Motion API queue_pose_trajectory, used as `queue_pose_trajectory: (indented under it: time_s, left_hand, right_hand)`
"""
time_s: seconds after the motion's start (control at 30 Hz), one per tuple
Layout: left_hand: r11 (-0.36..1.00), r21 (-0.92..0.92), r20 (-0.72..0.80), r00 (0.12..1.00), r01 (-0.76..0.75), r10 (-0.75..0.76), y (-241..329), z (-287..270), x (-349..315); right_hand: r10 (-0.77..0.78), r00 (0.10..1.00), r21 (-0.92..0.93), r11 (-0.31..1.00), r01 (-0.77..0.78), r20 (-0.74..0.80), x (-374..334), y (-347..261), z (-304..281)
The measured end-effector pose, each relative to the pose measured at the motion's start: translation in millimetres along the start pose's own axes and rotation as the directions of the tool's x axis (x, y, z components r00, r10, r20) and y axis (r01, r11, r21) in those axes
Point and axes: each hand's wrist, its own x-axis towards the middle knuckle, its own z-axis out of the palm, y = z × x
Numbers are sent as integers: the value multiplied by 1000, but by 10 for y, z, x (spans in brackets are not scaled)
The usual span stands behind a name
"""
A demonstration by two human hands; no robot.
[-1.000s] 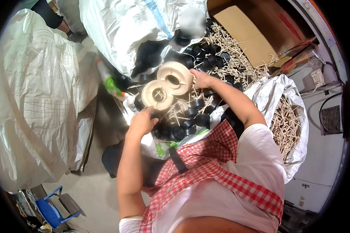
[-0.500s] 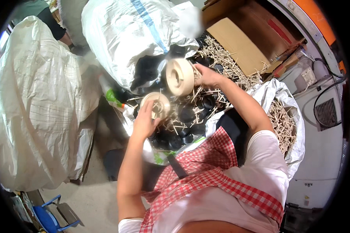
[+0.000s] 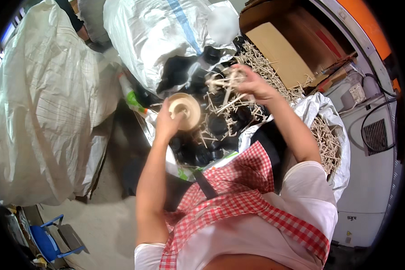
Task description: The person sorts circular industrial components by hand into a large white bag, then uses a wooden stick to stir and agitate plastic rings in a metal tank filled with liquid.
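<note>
My left hand (image 3: 166, 121) grips a beige round plastic piece (image 3: 192, 104) by its near left side, its fingers and thumb curled at the central hole. A bunch of thin, branched beige plastic sticks (image 3: 227, 84) is pinched in my right hand (image 3: 255, 86), to the right of the round piece. Motion blurs some of the sticks. Below both hands, black round plastic pieces (image 3: 217, 126) lie mixed with loose beige sticks in an opened white sack (image 3: 170, 168). Whether a second round piece sits under the one in my left hand, I cannot tell.
A bulging white sack with a blue stripe (image 3: 183, 22) stands at the far side. Another large white sack (image 3: 40, 103) fills the left. At right are a cardboard box (image 3: 279, 54), a stick-filled white bag (image 3: 342, 157) and a grey machine (image 3: 366, 189). A blue chair (image 3: 47, 243) stands lower left.
The round piece that my right hand held is no longer in it; that hand now holds beige sticks, slightly farther right. My left hand has risen a little with its round piece.
</note>
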Motion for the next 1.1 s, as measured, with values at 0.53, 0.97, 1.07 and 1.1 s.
queue_pose_trajectory:
  time_s: [0.53, 0.97, 1.07, 1.1]
  left_hand:
    - [800, 569, 393, 917, -187, -65, 308, -243, -365]
    - [754, 655, 231, 935, 54, -268, 334, -443, -416]
    - [764, 640, 149, 961, 87, -234, 176, -464, -344]
    - [791, 602, 98, 972, 115, -216, 168, -479, -329]
  right_hand:
    - [261, 496, -454, 208, -867, -828, -3943, 49, -1810]
    - [-359, 805, -875, 301, -379, -472, -1824, -274, -1248]
    - [-93, 988, -824, 565, -50, -124, -649, 543, -433]
    - [-69, 988, -818, 555, 155, 140, -280, 946, -160]
